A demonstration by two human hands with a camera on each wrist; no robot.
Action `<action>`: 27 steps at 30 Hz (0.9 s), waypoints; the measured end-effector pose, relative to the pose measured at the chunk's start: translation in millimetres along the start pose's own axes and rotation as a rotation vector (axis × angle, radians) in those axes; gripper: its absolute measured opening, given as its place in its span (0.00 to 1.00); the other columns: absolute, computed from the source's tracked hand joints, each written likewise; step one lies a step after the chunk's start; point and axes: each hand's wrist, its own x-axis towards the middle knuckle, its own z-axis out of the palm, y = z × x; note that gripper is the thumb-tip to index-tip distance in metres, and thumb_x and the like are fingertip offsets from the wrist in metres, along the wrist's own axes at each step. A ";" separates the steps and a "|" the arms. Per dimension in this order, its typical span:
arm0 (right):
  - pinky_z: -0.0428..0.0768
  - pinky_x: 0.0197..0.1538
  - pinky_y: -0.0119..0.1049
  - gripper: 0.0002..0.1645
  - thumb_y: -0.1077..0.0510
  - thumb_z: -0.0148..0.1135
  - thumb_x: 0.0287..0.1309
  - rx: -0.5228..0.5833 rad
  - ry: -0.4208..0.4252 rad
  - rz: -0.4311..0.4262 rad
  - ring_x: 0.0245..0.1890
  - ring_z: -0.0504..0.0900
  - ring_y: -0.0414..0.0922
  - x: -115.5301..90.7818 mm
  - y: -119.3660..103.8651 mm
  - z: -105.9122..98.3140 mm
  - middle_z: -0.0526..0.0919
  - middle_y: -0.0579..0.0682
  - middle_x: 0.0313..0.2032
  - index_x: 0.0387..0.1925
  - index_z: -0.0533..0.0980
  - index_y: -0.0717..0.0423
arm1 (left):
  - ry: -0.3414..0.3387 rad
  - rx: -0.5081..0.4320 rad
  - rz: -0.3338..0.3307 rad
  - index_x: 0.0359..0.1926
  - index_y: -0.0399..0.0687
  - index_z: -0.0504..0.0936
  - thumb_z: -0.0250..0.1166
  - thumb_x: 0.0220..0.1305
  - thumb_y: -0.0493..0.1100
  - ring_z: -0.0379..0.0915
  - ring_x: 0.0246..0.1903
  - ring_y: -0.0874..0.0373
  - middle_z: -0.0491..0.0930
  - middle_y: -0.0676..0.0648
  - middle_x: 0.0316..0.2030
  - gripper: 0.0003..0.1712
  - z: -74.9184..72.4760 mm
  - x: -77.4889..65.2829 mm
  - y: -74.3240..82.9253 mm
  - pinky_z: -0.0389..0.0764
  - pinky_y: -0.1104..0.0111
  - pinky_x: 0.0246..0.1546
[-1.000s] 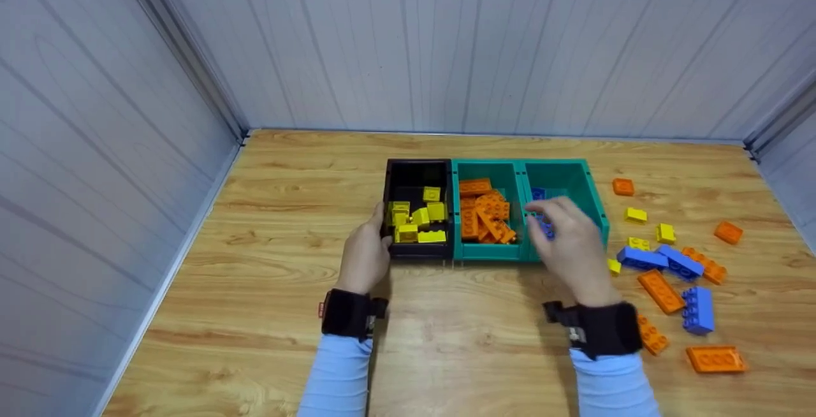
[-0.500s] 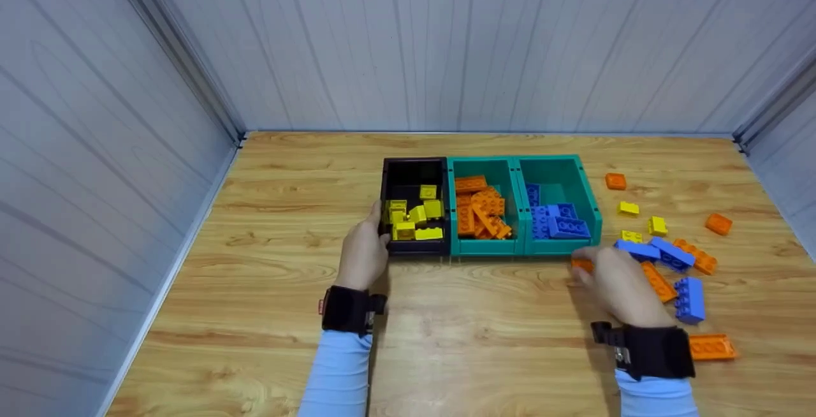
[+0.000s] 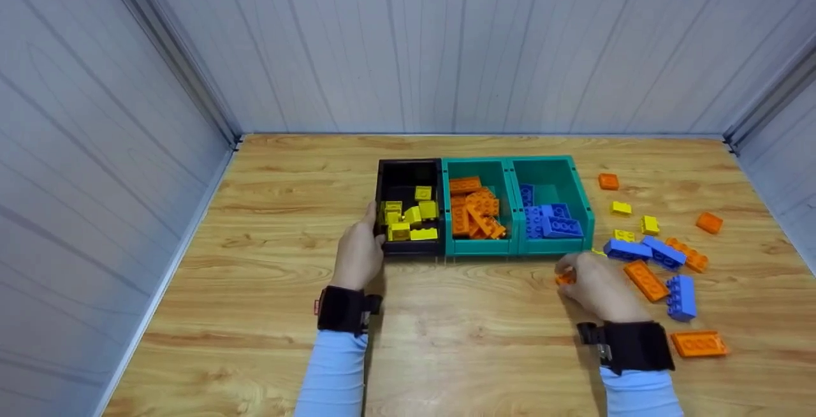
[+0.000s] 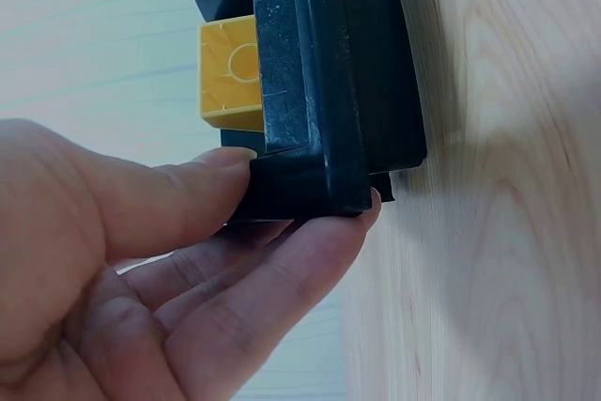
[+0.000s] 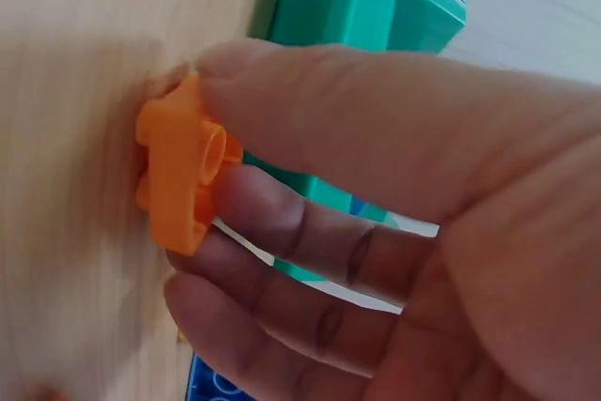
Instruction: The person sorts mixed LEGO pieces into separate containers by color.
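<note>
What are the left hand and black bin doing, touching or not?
Touching. The left wrist view shows it: the left hand pinches the black bin at one corner, between thumb and fingers.

Before you, two hands (image 3: 359, 254), one orange brick (image 5: 174, 180) in your right hand (image 3: 596, 283), one black bin (image 3: 408, 249), two green bins (image 3: 478, 248), five loose orange bricks (image 3: 646, 280), three loose blue bricks (image 3: 683, 298), four loose yellow bricks (image 3: 650, 224), one partly hidden, binned bricks (image 3: 483, 203) too heaped to count
</note>
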 end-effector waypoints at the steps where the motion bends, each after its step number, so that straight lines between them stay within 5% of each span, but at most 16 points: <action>1: 0.79 0.39 0.49 0.14 0.66 0.71 0.54 0.003 -0.005 0.006 0.37 0.79 0.51 0.6 -1.2 1.6 0.83 0.57 0.38 0.44 0.82 0.65 | 0.000 0.000 0.001 0.76 0.38 0.53 0.60 0.69 0.31 0.75 0.27 0.50 0.78 0.31 0.55 0.39 -0.1 0.0 -0.2 0.79 0.61 0.39; 11: 0.77 0.42 0.49 0.12 0.63 0.71 0.54 0.007 0.033 -0.068 0.37 0.73 0.51 1.7 -10.2 2.8 0.74 0.55 0.39 0.41 0.82 0.60 | 0.006 -0.009 0.012 0.75 0.37 0.54 0.61 0.68 0.30 0.80 0.45 0.41 0.75 0.31 0.58 0.39 0.0 0.8 -1.7 0.78 0.56 0.53; 19: 0.77 0.49 0.55 0.17 0.63 0.69 0.58 0.033 0.212 -0.191 0.46 0.77 0.56 -9.4 -27.9 -7.8 0.78 0.60 0.46 0.49 0.81 0.63 | 0.009 -0.006 0.018 0.75 0.34 0.56 0.60 0.68 0.30 0.81 0.40 0.42 0.78 0.31 0.55 0.38 -0.9 0.4 -0.8 0.80 0.56 0.48; 27: 0.81 0.38 0.45 0.16 0.68 0.73 0.51 0.026 0.518 -0.416 0.39 0.80 0.51 -9.4 -38.5 -7.6 0.80 0.56 0.42 0.43 0.83 0.61 | 0.001 -0.006 0.009 0.75 0.36 0.54 0.60 0.68 0.30 0.79 0.32 0.47 0.79 0.30 0.52 0.39 0.0 -0.1 -0.7 0.81 0.58 0.45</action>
